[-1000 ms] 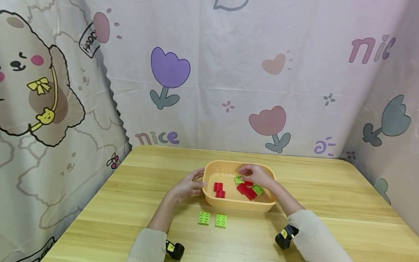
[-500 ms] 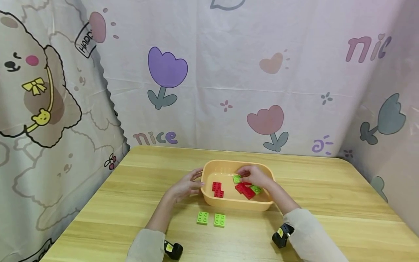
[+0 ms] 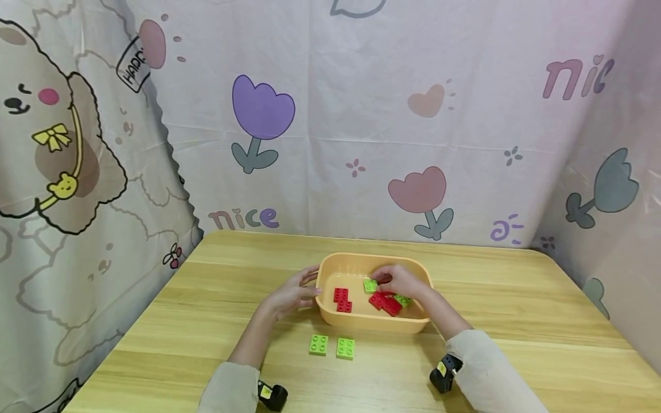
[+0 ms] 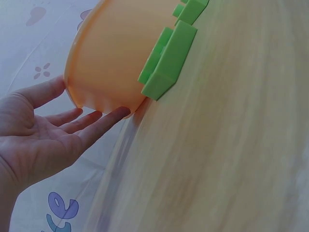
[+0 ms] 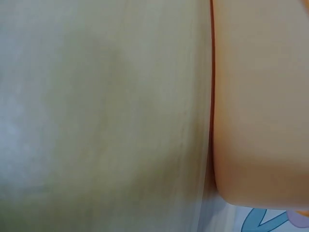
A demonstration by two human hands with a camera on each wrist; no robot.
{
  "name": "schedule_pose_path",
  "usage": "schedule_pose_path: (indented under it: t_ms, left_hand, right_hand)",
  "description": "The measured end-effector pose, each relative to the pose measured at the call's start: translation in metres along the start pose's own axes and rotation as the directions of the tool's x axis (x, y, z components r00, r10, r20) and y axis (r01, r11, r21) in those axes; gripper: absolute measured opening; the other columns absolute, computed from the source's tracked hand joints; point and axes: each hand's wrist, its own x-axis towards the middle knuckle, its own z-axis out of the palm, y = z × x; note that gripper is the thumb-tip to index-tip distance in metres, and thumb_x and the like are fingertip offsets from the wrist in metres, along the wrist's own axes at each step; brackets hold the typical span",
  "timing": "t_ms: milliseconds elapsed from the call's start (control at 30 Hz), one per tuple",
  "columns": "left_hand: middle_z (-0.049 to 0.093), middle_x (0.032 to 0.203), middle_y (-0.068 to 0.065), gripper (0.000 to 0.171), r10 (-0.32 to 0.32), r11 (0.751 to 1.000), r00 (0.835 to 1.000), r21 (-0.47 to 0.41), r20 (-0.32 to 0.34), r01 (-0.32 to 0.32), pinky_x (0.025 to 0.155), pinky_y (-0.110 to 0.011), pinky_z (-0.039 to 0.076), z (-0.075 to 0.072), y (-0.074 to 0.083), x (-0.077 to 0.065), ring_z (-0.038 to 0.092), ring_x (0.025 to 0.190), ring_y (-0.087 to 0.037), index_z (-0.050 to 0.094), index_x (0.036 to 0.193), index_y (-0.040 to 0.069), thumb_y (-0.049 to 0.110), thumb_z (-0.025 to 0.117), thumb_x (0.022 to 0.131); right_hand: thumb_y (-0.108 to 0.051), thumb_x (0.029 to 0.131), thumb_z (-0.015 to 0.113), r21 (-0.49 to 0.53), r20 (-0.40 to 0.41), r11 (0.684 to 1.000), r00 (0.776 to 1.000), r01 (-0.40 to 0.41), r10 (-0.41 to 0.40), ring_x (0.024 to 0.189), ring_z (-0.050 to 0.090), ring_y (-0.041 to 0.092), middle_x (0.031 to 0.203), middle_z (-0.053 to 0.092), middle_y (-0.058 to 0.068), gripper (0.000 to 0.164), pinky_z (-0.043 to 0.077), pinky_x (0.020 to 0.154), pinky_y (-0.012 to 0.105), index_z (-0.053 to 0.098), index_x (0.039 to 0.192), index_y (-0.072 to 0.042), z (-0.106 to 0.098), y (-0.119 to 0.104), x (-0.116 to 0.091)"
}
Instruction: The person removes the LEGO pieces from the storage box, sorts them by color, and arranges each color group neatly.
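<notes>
In the head view, a yellow-orange plastic bin (image 3: pixel 374 324) stands on the table. My left hand (image 3: pixel 291 296) rests against its left end. In the left wrist view the fingers of that hand (image 4: pixel 43 133) are spread and fairly straight, with thumb and fingertips touching the bin wall (image 4: pixel 118 53). My right hand (image 3: pixel 401 282) reaches inside the bin, thumb and fingers pinching the right edge of a green toy brick (image 3: pixel 369 286). Beside that hand lie red bricks (image 3: pixel 386 304) and another green brick (image 3: pixel 403 301), partly covered. The right wrist view shows no hand, just the bin's outside (image 5: pixel 260 106).
Red bricks (image 3: pixel 342 299) lie in the bin's left part. Two green bricks, one on the left (image 3: pixel 318 345) and one on the right (image 3: pixel 345 348), sit on the wooden table (image 3: pixel 232 269) before the bin. Printed cloth (image 3: pixel 330 115) hangs behind.
The green brick at my right fingers has shifted slightly left and towards me inside the bin. My left hand stays at the bin's end. The head view has turned slightly right.
</notes>
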Motion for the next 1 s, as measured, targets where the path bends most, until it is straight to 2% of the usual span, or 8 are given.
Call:
schedule_pose_path:
  t_ms: [333,433,467,567,667,700,767,1000]
  left_hand:
    - [0.019,0.147,-0.023,0.064,-0.005,1.000,1.000,0.008,-0.018,0.005,0.089,-0.044,0.046,0.002,0.001,-0.002,0.034,0.124,-0.042,0.024,0.144,0.004,-0.003,0.054,0.088]
    - [0.019,0.146,-0.023,0.065,-0.002,1.000,1.000,0.005,-0.015,0.002,0.089,-0.044,0.046,0.002,0.001,-0.002,0.034,0.124,-0.042,0.023,0.144,0.004,-0.003,0.055,0.087]
    - [0.019,0.146,-0.023,0.065,-0.002,1.000,1.000,0.003,-0.013,0.002,0.089,-0.044,0.046,0.001,0.001,-0.002,0.034,0.124,-0.042,0.023,0.144,0.004,-0.003,0.055,0.087]
    - [0.018,0.147,-0.023,0.065,0.000,1.000,1.000,0.001,-0.008,0.000,0.089,-0.044,0.046,0.001,0.001,-0.001,0.034,0.124,-0.042,0.023,0.144,0.004,-0.003,0.054,0.087]
    - [0.018,0.147,-0.023,0.065,0.000,1.000,1.000,0.003,-0.009,0.000,0.089,-0.044,0.046,0.001,0.001,-0.001,0.034,0.124,-0.042,0.023,0.144,0.004,-0.003,0.054,0.087]
    - [0.018,0.147,-0.023,0.065,0.000,1.000,1.000,0.005,-0.010,0.000,0.089,-0.044,0.046,0.001,0.000,-0.001,0.034,0.124,-0.042,0.023,0.144,0.004,-0.003,0.054,0.087]
    - [0.019,0.147,-0.022,0.065,-0.003,1.000,1.000,0.008,-0.016,0.003,0.088,-0.043,0.046,0.001,0.000,-0.001,0.034,0.124,-0.042,0.023,0.144,0.004,-0.003,0.054,0.087]
    - [0.020,0.147,-0.021,0.065,-0.003,1.000,1.000,0.016,-0.020,0.003,0.088,-0.043,0.047,0.001,-0.001,-0.001,0.036,0.123,-0.040,0.023,0.144,0.005,-0.002,0.054,0.087]
  right_hand:
    - [-0.003,0.079,0.070,-0.010,0.011,1.000,1.000,-0.020,0.020,0.090,0.061,0.024,0.098,0.066,0.013,0.028,0.051,0.081,0.035,0.065,0.105,0.005,0.001,-0.001,0.000]
    - [-0.007,0.080,0.070,0.002,0.022,1.000,1.000,0.018,-0.018,0.089,0.060,0.022,0.098,0.066,0.011,0.027,0.051,0.081,0.036,0.066,0.105,0.003,0.000,0.002,0.000]
    - [-0.012,0.082,0.069,0.014,0.019,0.998,0.998,0.065,-0.066,0.088,0.060,0.018,0.098,0.066,0.008,0.027,0.051,0.080,0.034,0.067,0.106,-0.001,0.001,0.015,0.004]
    - [-0.013,0.083,0.068,0.009,0.018,0.995,0.995,0.100,-0.100,0.087,0.059,0.017,0.097,0.067,0.006,0.024,0.051,0.080,0.034,0.068,0.104,-0.002,0.000,0.019,0.004]
    - [-0.009,0.083,0.066,-0.024,0.012,0.996,0.997,0.081,-0.081,0.088,0.058,0.018,0.099,0.066,0.007,0.023,0.050,0.081,0.035,0.068,0.105,-0.001,0.001,0.019,0.005]
    - [-0.003,0.082,0.065,-0.039,0.015,0.998,0.999,0.041,-0.040,0.088,0.058,0.021,0.098,0.066,0.010,0.022,0.049,0.082,0.038,0.067,0.104,0.002,0.000,0.006,0.001]
    - [0.000,0.082,0.064,-0.058,0.014,0.998,1.000,0.028,-0.027,0.088,0.058,0.021,0.099,0.066,0.011,0.023,0.049,0.082,0.037,0.066,0.104,0.003,0.000,0.004,0.001]
    - [-0.003,0.081,0.067,-0.061,0.018,0.998,1.000,0.017,-0.016,0.083,0.056,0.017,0.097,0.066,0.009,0.024,0.050,0.077,0.032,0.066,0.104,0.003,0.000,0.000,0.000]
